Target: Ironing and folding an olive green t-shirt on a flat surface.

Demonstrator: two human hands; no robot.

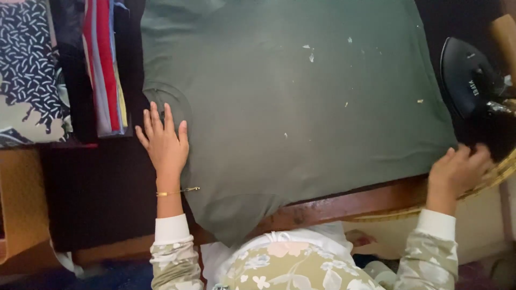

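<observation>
Olive-green cotton T-shirt (pixel 290 107) lies flat, long axis 9-to-3, collar toward 9 o'clock. Left hand (pixel 164 142) released, palm pressing collar end; right hand (pixel 457 172) clenched on the hem at 3 o'clock.

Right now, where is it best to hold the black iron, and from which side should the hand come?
Probably by its handle, from the near right, where the right hand already reaches. The iron rests tilted with its flat soleplate facing up and left, best avoided.

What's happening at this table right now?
A person has a dark green garment spread flat over a table. The left hand lies open, palm down, on the garment's left edge. The right hand is closed around something dark at the table's right end, just below a black iron. Folded clothes are stacked at left.
</observation>
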